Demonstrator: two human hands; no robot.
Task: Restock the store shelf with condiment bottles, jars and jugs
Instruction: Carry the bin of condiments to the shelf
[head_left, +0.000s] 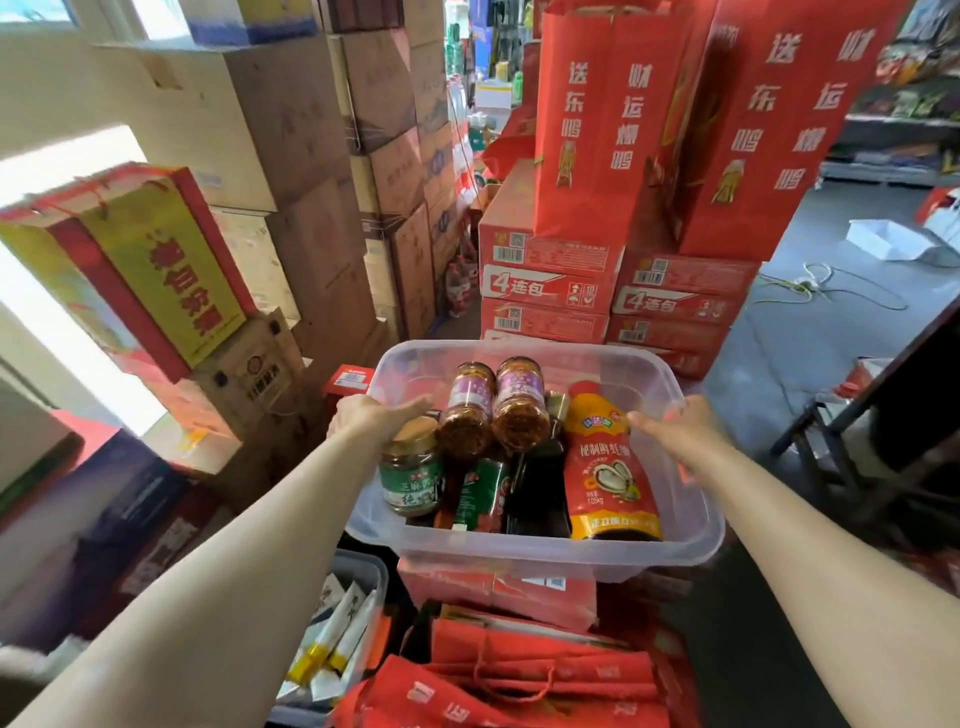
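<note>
Forearms fill the lower corners of the view, both reaching forward to a clear plastic bin (535, 545) held or steadied at waist height between stacked goods.

Task status: judged early. All stock visible is in the bin; no condiment shelf is within reach here. A retail shelf (893, 140) shows only at the far upper right, well apart from the bin. Carrying the bin there and placing each item appear to remain.

Left to right:

1. Left hand (363, 421): placed on the bin's left rim, thumb lying along the rim toward the jars, fingers wrapped over the outer edge. The fingertips are hidden, so grip depth cannot be told.
2. Green-labelled jar (413, 478): upright at the bin's left wall, just beside the left hand.
3. Two chili sauce jars (493, 410): lying tilted side by side, lids toward the far wall, resting on other stock.
4. Dark bottles (535, 493): lying under the jars in the bin's middle; details unclear.
5. Red oyster sauce bottle (608, 467): lying along the right side, cap toward the far wall.
6. Right hand (675, 421): on the bin's right rim, thumb pointing inward near the red bottle, fingers curled over the outside wall.

Whether the bin rests on the red cartons (498, 587) below it cannot be told.
</note>
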